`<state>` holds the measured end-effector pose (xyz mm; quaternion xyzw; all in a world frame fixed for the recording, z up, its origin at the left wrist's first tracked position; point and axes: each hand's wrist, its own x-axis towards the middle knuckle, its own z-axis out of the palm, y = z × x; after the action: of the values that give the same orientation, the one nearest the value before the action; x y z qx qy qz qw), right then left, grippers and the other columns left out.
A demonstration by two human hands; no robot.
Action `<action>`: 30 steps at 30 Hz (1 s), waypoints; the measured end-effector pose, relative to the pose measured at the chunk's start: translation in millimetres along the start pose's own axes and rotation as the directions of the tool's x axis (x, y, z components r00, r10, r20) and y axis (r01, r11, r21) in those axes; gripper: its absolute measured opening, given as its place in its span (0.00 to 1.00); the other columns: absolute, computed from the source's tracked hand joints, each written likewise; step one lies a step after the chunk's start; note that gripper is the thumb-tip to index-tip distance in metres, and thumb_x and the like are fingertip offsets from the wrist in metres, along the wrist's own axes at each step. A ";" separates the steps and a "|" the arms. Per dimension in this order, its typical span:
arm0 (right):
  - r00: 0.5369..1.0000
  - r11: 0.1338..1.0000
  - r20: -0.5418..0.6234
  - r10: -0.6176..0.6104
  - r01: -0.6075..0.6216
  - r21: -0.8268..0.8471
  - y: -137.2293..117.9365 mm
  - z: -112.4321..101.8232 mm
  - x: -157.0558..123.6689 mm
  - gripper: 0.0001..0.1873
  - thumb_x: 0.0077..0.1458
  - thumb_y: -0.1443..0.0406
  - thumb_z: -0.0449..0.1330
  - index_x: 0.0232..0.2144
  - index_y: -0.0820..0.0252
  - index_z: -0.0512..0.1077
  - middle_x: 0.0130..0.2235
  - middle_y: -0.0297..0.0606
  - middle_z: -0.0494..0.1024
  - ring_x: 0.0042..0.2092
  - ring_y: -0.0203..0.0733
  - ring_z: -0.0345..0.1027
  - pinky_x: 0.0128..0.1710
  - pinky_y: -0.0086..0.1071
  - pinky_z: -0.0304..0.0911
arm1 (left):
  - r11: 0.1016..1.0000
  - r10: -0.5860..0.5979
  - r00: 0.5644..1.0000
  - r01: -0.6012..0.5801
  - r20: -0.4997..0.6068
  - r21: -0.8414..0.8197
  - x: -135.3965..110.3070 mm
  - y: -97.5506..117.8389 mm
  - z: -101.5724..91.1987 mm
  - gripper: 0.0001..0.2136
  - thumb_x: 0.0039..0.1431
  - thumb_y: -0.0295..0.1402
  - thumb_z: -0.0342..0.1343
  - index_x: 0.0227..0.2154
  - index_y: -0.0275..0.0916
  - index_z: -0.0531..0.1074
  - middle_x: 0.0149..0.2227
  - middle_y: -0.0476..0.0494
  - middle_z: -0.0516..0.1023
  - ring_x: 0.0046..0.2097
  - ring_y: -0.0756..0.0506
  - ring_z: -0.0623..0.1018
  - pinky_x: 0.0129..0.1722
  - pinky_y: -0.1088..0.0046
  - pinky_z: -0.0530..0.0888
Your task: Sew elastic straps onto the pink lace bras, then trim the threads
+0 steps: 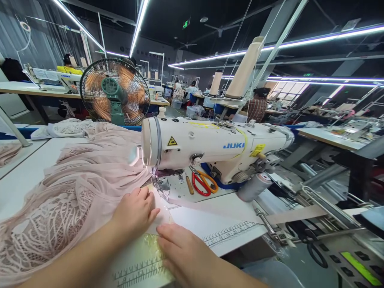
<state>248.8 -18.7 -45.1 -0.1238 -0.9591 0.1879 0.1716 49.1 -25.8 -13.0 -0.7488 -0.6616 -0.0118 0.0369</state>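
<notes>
At far left, a heap of pale pink fabric (103, 162) with an openwork lace panel (54, 218) spreads over the white worktable (216, 224), its gathered edge reaching the lit needle area (154, 173) of a sewing machine. Behind the heap stands a caged fan (112, 90) with orange blades. The person's left hand (135, 210) lies palm down on the fabric just in front of the needle, fingers close together and slightly bent, thumb held apart. The right hand (189, 252) rests nearer the camera, beside a yellowish patch (153, 244) on the table, its fingers side by side and narrowly spaced; whether they pinch the cloth cannot be told. Above, the white machine (210, 140) bears the JUKI name. Beneath its arm lie a wooden-handled tool (189, 185), then red-handled scissors (201, 184) touching an orange-handled pair (213, 182). A grey thread cone (253, 188) leans near the table's right end, while a pale band (295, 215) runs through a metal guide (265, 220) above a button panel (351, 256).
</notes>
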 end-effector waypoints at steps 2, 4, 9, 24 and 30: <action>0.999 0.999 0.015 0.033 -0.033 -0.023 1.9 -0.9 2.8 0.16 0.58 0.68 0.51 0.48 0.67 0.67 0.55 0.51 0.68 0.54 0.49 0.61 0.59 0.42 0.57 | 1.000 -0.005 1.000 0.006 -0.030 0.029 3.7 -1.3 2.5 0.18 0.62 0.39 0.47 0.48 0.33 0.71 0.44 0.34 0.74 0.45 0.35 0.73 0.38 0.60 0.69; 0.998 0.997 0.023 0.061 -0.060 -0.050 3.7 -2.4 5.6 0.16 0.59 0.68 0.50 0.48 0.68 0.67 0.56 0.51 0.66 0.57 0.49 0.59 0.60 0.43 0.55 | 0.999 -0.012 0.999 0.015 -0.041 0.049 8.1 -3.2 5.0 0.19 0.62 0.38 0.47 0.49 0.33 0.70 0.44 0.33 0.74 0.46 0.35 0.73 0.39 0.60 0.69; 0.996 0.993 0.026 0.081 -0.078 -0.093 7.3 -0.4 5.7 0.19 0.59 0.67 0.51 0.52 0.68 0.65 0.60 0.49 0.63 0.61 0.48 0.54 0.63 0.42 0.49 | 0.999 -0.009 0.999 0.011 -0.043 0.035 16.8 -8.9 9.5 0.18 0.62 0.38 0.47 0.49 0.33 0.71 0.46 0.32 0.74 0.49 0.34 0.72 0.41 0.58 0.69; 0.974 0.969 0.020 0.226 -0.222 -0.112 6.5 13.3 49.1 0.31 0.59 0.61 0.56 0.60 0.73 0.58 0.60 0.56 0.62 0.63 0.54 0.52 0.64 0.46 0.48 | 0.993 0.103 0.993 -0.100 0.055 -0.066 -26.9 2.5 5.6 0.28 0.49 0.19 0.46 0.55 0.32 0.66 0.53 0.36 0.73 0.46 0.40 0.75 0.46 0.64 0.75; 0.984 0.975 -0.034 0.177 -0.180 -0.132 7.0 17.3 50.7 0.28 0.60 0.60 0.55 0.57 0.75 0.62 0.60 0.54 0.63 0.63 0.52 0.51 0.65 0.43 0.47 | 0.982 0.185 0.982 -0.182 -0.049 0.058 -33.6 -23.7 27.2 0.28 0.53 0.20 0.43 0.59 0.32 0.63 0.59 0.40 0.69 0.54 0.39 0.72 0.54 0.62 0.72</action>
<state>197.4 -2.6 -48.6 -0.2229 -0.9527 0.1358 0.1559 20.6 -54.3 -41.5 -0.8048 -0.5886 -0.0110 0.0757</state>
